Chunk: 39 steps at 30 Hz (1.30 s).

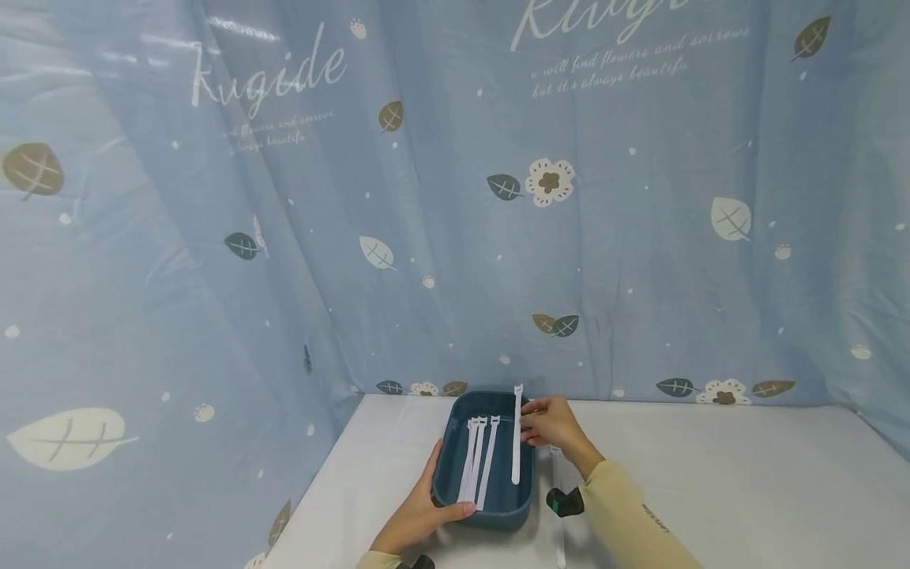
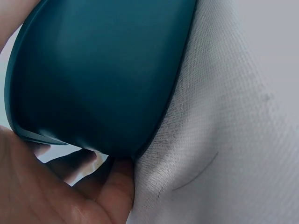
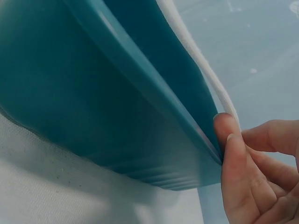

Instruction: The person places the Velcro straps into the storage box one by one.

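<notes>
A dark teal plastic box (image 1: 498, 520) stands on the table, with several white hook-and-loop cable ties (image 1: 489, 462) lying lengthwise inside. My left hand (image 1: 418, 512) grips its near left corner, thumb over the rim and fingers along the outer side. In the left wrist view, those fingers (image 2: 119, 186) reach the lower edge of the box wall. At the box's right rim, my right hand (image 1: 558, 431) pinches one white cable tie (image 1: 516, 450), which overlaps the box interior in the head view. The right wrist view shows the thumb and fingers (image 3: 236, 158) closed on this strap (image 3: 201, 60).
Another white cable tie (image 1: 560, 545) lies on the white table (image 1: 711, 482) just right of the box, partly hidden by the right wrist's black camera (image 1: 565, 503). A blue patterned curtain (image 1: 455, 237) hangs behind the table and along its left side.
</notes>
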Available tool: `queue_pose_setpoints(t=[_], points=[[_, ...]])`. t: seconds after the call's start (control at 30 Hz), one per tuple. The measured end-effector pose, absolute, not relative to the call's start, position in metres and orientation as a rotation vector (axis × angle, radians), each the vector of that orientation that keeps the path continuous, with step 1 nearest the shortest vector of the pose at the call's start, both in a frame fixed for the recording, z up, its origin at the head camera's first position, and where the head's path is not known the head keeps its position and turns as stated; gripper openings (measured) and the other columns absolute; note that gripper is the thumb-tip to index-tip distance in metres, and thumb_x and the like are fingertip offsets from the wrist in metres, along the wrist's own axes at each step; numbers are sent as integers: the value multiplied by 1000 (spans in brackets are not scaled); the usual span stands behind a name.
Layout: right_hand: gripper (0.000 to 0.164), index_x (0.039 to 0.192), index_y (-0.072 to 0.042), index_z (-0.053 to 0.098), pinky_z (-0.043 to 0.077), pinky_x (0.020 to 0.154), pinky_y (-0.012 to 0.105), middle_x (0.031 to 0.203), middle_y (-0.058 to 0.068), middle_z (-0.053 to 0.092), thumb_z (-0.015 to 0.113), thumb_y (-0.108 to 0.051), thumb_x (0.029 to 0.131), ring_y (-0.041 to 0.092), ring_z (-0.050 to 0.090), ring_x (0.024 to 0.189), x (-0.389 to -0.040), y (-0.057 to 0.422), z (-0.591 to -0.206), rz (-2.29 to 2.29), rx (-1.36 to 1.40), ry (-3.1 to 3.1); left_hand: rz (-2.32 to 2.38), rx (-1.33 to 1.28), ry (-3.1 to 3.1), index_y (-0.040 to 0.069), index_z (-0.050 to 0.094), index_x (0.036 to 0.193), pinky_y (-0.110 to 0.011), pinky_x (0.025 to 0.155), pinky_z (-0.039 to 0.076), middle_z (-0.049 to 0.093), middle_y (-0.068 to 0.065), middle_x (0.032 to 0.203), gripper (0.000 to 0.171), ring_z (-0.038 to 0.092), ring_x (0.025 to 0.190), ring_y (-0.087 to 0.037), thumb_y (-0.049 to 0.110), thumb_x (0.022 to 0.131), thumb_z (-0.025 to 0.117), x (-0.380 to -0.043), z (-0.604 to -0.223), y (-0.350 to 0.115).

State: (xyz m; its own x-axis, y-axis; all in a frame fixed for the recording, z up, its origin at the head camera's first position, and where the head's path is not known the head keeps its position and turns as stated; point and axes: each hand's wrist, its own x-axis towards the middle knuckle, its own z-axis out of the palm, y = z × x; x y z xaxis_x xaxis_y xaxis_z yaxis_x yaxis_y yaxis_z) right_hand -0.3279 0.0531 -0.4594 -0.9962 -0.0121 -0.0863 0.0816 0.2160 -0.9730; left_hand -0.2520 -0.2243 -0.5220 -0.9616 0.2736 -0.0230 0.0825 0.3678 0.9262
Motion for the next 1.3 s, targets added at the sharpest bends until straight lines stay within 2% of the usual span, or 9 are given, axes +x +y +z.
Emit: queue_pose_setpoints(t=[0.2, 0.7, 1.3], points=[[20, 111, 6, 69, 61, 57, 28, 88, 13, 76, 69, -3, 94, 15, 72, 61, -328, 51, -461, -1891, 89, 2413, 1633, 317, 2458, 22, -2, 168, -75, 120, 22, 12, -15, 175, 125, 22, 157, -45, 42, 83, 86, -252, -523, -224], [24, 113, 9, 68, 60, 57, 29, 89, 14, 77, 69, -4, 93, 16, 74, 64, -330, 47, -460, -1810, 64, 2491, 1620, 326, 2474, 21, -1, 168, -75, 119, 22, 12, -17, 175, 124, 22, 157, -46, 42, 83, 86, -250, -520, -222], [22, 111, 8, 69, 61, 59, 30, 86, 13, 77, 69, -4, 93, 16, 74, 66, -327, 44, -459, -1750, 56, 2541, 1628, 320, 2476, 22, 0, 168, -74, 120, 22, 13, -14, 175, 123, 23, 156, -43, 41, 83, 86, -251, -521, -223]])
